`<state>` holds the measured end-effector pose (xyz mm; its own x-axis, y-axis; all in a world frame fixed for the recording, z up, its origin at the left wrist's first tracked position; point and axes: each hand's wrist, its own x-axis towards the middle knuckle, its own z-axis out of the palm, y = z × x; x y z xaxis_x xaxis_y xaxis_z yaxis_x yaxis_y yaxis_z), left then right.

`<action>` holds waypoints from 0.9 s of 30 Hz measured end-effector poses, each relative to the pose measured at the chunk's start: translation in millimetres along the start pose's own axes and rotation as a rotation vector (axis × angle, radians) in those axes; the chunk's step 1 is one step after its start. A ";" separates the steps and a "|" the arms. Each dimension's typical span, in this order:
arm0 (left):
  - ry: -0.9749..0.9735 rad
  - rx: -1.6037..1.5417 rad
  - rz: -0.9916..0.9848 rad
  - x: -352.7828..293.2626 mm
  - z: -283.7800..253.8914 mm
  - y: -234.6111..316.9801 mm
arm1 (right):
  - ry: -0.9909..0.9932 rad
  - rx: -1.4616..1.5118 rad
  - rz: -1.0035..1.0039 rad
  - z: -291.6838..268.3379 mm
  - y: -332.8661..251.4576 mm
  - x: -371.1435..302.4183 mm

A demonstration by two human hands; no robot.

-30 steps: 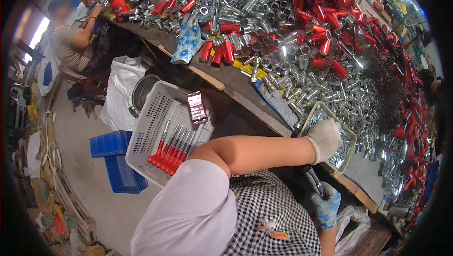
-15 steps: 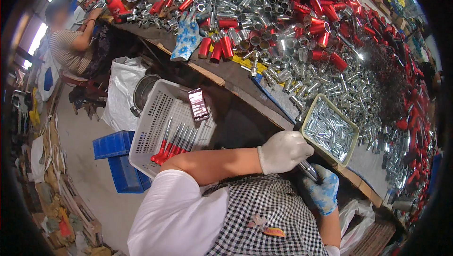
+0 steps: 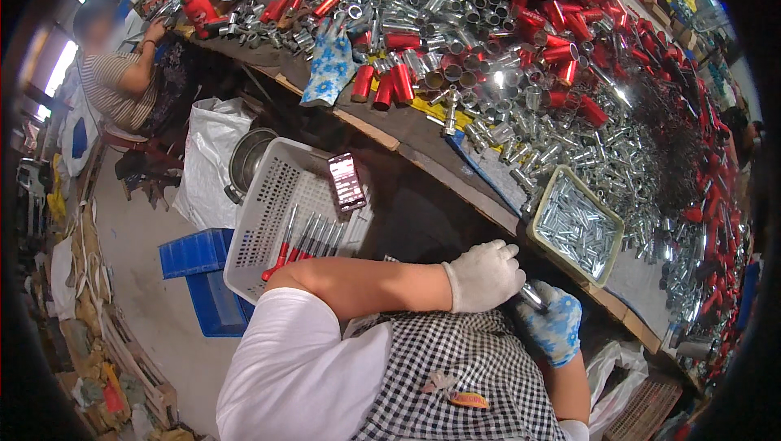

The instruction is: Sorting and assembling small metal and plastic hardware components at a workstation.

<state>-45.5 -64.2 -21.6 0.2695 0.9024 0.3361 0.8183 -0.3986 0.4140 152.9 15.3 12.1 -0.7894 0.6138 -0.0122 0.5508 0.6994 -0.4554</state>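
My left hand (image 3: pixel 486 277), in a white glove, is closed, its fingers curled beside the near end of a shiny metal tube (image 3: pixel 533 295). Whether anything is inside those fingers is hidden. Wrapped round the tube is my right hand (image 3: pixel 555 325), in a blue-and-white flowered glove. Both hands are in front of my checked apron (image 3: pixel 455 360), just below the table edge. Close beyond them, a yellowish tray (image 3: pixel 576 225) full of small silver pins rests at the table's edge.
Silver tubes and fittings (image 3: pixel 521 107) and red tubes (image 3: pixel 403 83) are heaped on the table. At left, a white basket (image 3: pixel 259 197) holds red-handled tools (image 3: pixel 285 246) and a phone (image 3: pixel 346 182); blue bins (image 3: pixel 213 282) stand beside it. Another person (image 3: pixel 122 75) sits far left.
My left hand has shifted slightly left and down, away from the tube's far part. Less of the tube shows now, and it stays in my right hand.
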 end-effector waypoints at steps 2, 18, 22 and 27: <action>-0.037 0.082 0.000 -1.8 5.8 7.9 | 0.033 -0.100 -0.042 3.5 -3.5 0.9; -0.070 0.130 -0.103 -8.1 2.2 7.5 | -0.112 0.011 0.041 7.6 -0.1 1.0; 0.062 -0.050 -0.098 -9.0 4.2 1.8 | -0.104 0.081 0.071 7.3 1.0 -2.0; 0.067 -0.111 -0.062 -3.4 4.6 2.9 | -0.117 0.076 0.111 1.2 -2.8 -1.8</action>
<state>-41.7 -67.6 -25.5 0.1824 0.9146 0.3608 0.7701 -0.3611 0.5259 152.5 11.8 12.3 -0.7537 0.6357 -0.1671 0.6174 0.5975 -0.5117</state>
